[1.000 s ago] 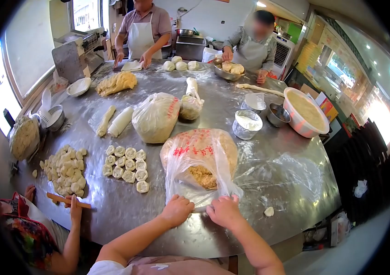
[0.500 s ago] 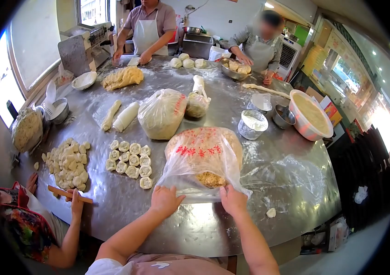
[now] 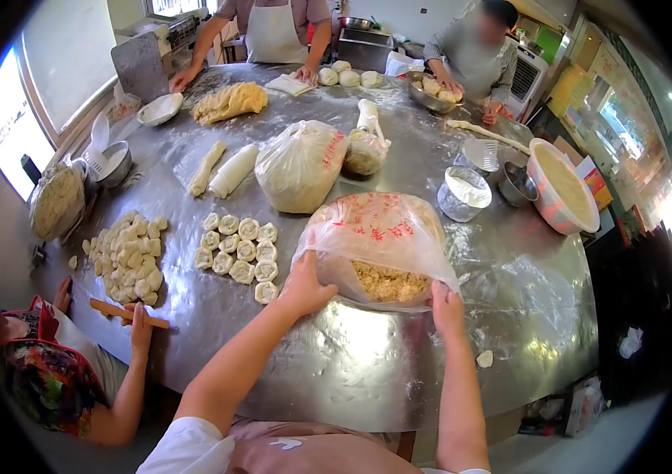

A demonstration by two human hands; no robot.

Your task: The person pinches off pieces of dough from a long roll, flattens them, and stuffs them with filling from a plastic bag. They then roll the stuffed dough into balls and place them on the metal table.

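Note:
Before me on the metal table point(image 3: 328, 379) lies a clear plastic bag point(image 3: 375, 217) with red printing, its mouth towards me. Inside, a tan, crumbly filling point(image 3: 391, 282) shows through the opening. My left hand point(image 3: 306, 286) is closed on the bag's left edge, thumb pointing inward. At the right corner of the mouth, my right hand point(image 3: 447, 310) pinches the plastic. Left of the bag sit several small round dough pieces point(image 3: 243, 250) in rows. Behind it stands a second tied-up plastic bag point(image 3: 302, 167) with a pale bulk inside.
At left, a co-worker's hand point(image 3: 141, 328) holds a wooden stick point(image 3: 107, 307) beside a heap of dough bits point(image 3: 126, 257). Two people work at the far side. On the right stand a floury tub point(image 3: 464, 193), a metal bowl point(image 3: 518, 186) and a large basin point(image 3: 564, 189).
The bag's mouth has been drawn back and opened wider, baring more filling. Both my hands have moved away from me with the edge. The view has shifted slightly.

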